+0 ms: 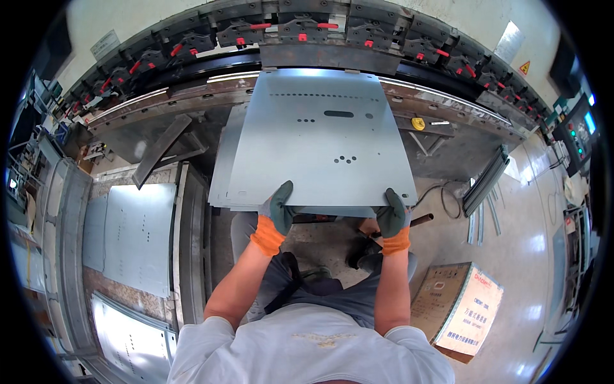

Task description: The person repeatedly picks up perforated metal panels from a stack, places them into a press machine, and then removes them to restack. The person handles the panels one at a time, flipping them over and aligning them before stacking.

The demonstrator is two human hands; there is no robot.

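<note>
"Where did that flat, silvery, hole-punched metal sheet (307, 160) sit?"

"From where I stood, its far edge was up at the dark steel press beam (329, 59), its near edge toward the person."

"And the grip?"

"Clasped on that near edge, thumbs on top: grey-green-gloved left hand (279, 210) and grey-green-gloved right hand (392, 215) alike."

"What mattered, then?"

"Holding it level and square to the beam, I reckoned, with fingers kept well back."
</note>
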